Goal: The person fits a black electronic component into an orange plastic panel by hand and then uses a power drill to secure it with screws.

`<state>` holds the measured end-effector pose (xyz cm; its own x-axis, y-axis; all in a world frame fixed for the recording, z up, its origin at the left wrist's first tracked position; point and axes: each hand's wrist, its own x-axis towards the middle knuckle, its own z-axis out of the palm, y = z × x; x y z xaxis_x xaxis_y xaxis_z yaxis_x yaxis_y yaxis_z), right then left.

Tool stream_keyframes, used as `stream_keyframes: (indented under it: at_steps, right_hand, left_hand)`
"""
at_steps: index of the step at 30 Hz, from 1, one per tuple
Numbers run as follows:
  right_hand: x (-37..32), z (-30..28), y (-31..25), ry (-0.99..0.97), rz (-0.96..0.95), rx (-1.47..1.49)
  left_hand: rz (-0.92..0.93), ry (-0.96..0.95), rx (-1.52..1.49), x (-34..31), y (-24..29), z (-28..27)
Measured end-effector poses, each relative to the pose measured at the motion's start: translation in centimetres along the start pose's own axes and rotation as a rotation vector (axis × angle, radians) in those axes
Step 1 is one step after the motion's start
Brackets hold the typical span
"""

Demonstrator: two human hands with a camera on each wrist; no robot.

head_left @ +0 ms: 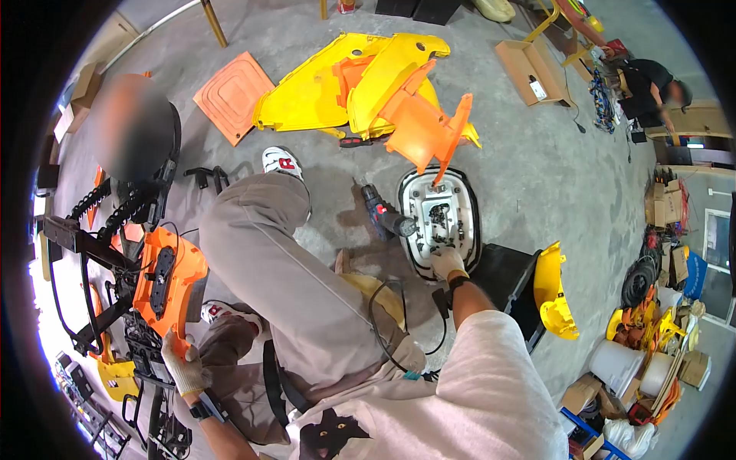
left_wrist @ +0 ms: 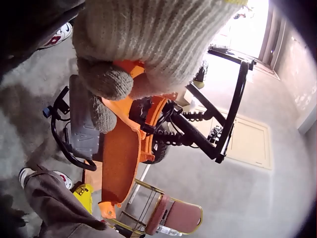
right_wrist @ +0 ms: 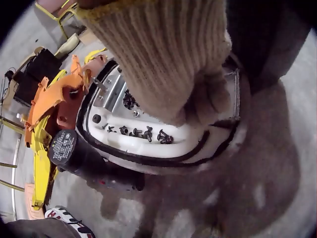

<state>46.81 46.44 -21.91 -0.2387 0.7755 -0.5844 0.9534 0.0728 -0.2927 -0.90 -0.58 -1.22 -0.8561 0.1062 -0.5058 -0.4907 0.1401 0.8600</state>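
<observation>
My gloved left hand [head_left: 184,371] grips the lower end of an orange plastic panel [head_left: 182,270], which stands against a black vehicle frame [head_left: 103,253]. Thumb and fingers wrap its edge in the left wrist view. My gloved right hand [head_left: 448,263] reaches down into the near end of a white, black-edged seat base [head_left: 466,207] lying upturned on the floor. Its fingers bend down among the parts there, and I cannot tell whether they pinch anything. Small dark screws [right_wrist: 165,137] lie in groups inside this base. A cordless drill [head_left: 379,213] lies against its left side.
Yellow panels [head_left: 307,88] and orange panels [head_left: 425,126] are piled beyond the seat base. A black box [head_left: 502,280] and a yellow cover [head_left: 553,291] stand to the right. Another person [head_left: 652,88] bends over at the far right. Cartons and parts line the right wall.
</observation>
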Motion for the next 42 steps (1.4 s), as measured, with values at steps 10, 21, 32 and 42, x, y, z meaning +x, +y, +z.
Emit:
stream_keyframes:
  at_steps: [10,21,32,42]
  right_hand:
    - [0.9,1.0,0.6,-0.066,0.074,-0.009]
    - [-0.3,-0.3,-1.3,0.100,0.118,-0.061]
    - [1.1,-0.8,-2.6,0.221,0.104,-0.088]
    - [2.6,-0.7,-3.9,0.142,0.218,-0.117]
  left_hand:
    - [-0.092,-0.038,-0.071,0.8,-0.3,-0.4]
    - [-0.191,0.004,-0.138,-1.1,1.8,2.6]
    - [-0.082,-0.036,-0.030,0.9,-0.3,-1.4]
    - [-0.197,0.075,-0.068,-1.4,3.3,3.5]
